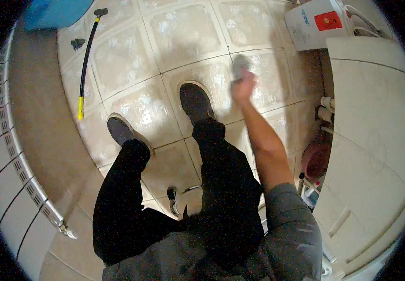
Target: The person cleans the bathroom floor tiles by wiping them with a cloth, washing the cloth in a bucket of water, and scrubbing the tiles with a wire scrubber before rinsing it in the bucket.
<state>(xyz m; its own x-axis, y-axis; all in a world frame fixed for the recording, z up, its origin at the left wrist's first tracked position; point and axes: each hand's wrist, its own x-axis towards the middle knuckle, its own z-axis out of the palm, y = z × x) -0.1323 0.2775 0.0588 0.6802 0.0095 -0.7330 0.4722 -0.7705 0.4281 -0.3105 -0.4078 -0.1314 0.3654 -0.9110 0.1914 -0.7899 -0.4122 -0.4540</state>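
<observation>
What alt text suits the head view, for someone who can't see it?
A right hand holds a blurred grey object over a tiled floor, to the right of two dark shoes. A black-and-yellow tool lies on the left.

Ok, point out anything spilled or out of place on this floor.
Whitish, shiny patches on the floor could be spilled liquid, though some may be glare. A dark lump lies loose beside the long-handled tool, stark against the pale floor.
</observation>
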